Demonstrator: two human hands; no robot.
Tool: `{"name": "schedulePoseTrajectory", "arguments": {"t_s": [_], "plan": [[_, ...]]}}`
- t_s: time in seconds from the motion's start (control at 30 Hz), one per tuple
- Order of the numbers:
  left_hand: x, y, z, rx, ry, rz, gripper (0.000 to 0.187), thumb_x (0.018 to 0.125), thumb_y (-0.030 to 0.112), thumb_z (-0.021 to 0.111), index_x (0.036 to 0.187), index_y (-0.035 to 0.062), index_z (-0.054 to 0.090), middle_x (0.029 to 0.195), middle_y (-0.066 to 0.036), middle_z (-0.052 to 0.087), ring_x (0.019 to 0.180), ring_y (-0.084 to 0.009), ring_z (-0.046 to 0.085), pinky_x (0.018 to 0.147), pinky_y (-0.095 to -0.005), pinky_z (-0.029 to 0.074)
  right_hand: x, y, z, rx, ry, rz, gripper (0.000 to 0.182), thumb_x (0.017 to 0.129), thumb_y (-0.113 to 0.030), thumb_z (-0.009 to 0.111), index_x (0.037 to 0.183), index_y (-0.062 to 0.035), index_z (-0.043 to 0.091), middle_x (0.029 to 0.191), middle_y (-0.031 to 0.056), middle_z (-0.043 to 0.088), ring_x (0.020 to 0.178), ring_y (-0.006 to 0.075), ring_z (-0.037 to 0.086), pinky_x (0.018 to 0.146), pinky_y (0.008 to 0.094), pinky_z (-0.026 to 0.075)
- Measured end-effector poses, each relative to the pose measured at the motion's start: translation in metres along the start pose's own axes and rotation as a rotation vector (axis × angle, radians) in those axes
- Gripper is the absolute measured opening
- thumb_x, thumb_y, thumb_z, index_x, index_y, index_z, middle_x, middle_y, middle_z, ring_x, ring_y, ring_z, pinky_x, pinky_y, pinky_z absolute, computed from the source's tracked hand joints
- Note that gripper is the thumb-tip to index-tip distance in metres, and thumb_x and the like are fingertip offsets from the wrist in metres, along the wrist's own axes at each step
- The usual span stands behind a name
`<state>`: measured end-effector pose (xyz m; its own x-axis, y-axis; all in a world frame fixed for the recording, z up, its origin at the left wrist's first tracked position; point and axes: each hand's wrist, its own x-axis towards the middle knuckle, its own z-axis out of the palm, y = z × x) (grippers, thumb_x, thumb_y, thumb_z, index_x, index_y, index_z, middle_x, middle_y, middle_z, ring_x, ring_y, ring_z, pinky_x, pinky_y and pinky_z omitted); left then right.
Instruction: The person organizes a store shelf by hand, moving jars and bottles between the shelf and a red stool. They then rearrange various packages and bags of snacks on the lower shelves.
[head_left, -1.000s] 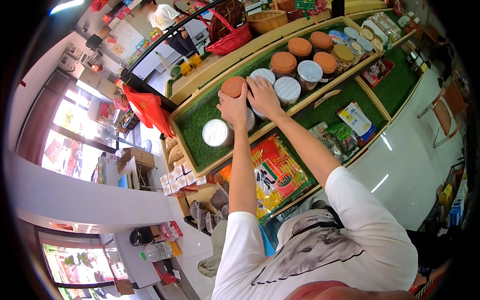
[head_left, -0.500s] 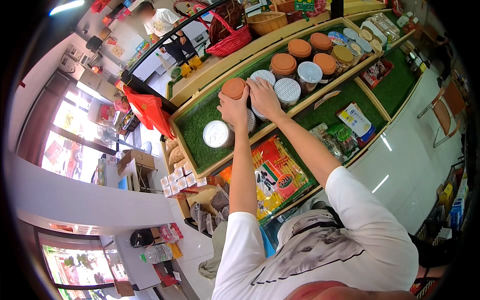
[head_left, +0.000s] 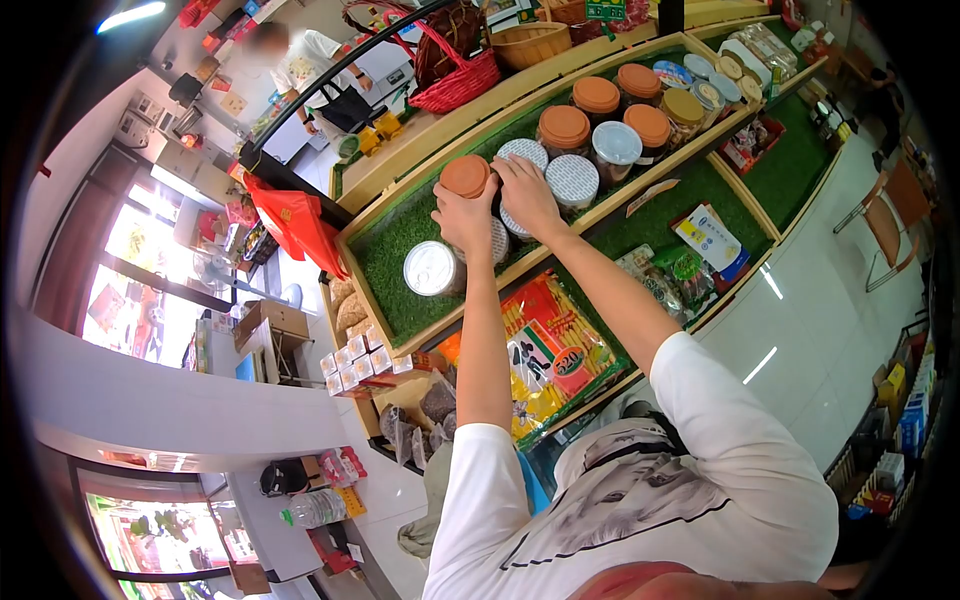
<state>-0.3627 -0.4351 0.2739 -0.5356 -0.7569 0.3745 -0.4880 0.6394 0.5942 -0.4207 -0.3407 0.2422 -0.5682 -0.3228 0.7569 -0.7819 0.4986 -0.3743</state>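
My left hand (head_left: 465,218) is wrapped round a jar with an orange lid (head_left: 465,176) on the green-lined shelf (head_left: 388,232). Just right of it, my right hand (head_left: 528,200) rests with its fingertips at white-lidded jars (head_left: 523,153); its palm side is hidden, so I cannot see whether it grips one. A silver-lidded can (head_left: 433,268) stands to the left, below my left hand. Another patterned white lid (head_left: 572,181) is right of my right hand. Several orange-lidded jars (head_left: 564,128) stand farther right.
A wooden rail (head_left: 440,325) edges the shelf. Beneath it lie yellow and red snack packs (head_left: 550,350). A red basket (head_left: 458,84) sits behind, and a red bag (head_left: 292,222) hangs at the left corner. Another person (head_left: 310,75) stands at the back left.
The person at the back has shifted left and leans more. My hands stay at the same jars, and the view has shifted very slightly.
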Motion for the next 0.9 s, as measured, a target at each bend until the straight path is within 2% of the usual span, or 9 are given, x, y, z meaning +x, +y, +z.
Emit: {"name": "schedulePoseTrajectory", "arguments": {"t_s": [0.53, 0.63, 0.9], "plan": [[-0.0006, 0.0032, -0.0013, 0.008, -0.011, -0.014, 0.098, 0.066, 0.074, 0.07, 0.127, 0.0016, 0.042, 0.12, -0.02, 0.063, 0.113, -0.0451, 0.055, 0.087, -0.0522, 0.05, 0.0002, 0.0025, 0.0019, 0.013, -0.001, -0.005, 0.033, 0.084, -0.008, 0.056, 0.115, 0.0028, 0.059, 0.128, 0.0156, 0.059, 0.124, 0.0341, 0.048, 0.109, 0.0451, 0.035], [-0.0015, 0.0027, -0.0001, 0.027, 0.031, 0.015, 0.095, 0.067, 0.071, 0.071, 0.125, 0.0008, 0.045, 0.117, -0.02, 0.062, 0.108, -0.0429, 0.055, 0.08, -0.051, 0.053, 0.0002, 0.0019, 0.0008, 0.015, -0.003, -0.003, 0.032, 0.084, -0.007, 0.056, 0.115, 0.0027, 0.059, 0.128, 0.0157, 0.059, 0.124, 0.0342, 0.048, 0.109, 0.0451, 0.035], [-0.0025, 0.0056, -0.0045, 0.001, 0.007, 0.0, 0.095, 0.067, 0.071, 0.072, 0.125, 0.0011, 0.044, 0.118, -0.019, 0.062, 0.109, -0.044, 0.055, 0.082, -0.0519, 0.051, 0.0004, 0.0008, -0.0015, 0.012, -0.004, -0.008, 0.031, 0.085, -0.007, 0.054, 0.114, 0.0027, 0.059, 0.128, 0.0161, 0.059, 0.124, 0.0346, 0.049, 0.108, 0.0449, 0.035]]}}
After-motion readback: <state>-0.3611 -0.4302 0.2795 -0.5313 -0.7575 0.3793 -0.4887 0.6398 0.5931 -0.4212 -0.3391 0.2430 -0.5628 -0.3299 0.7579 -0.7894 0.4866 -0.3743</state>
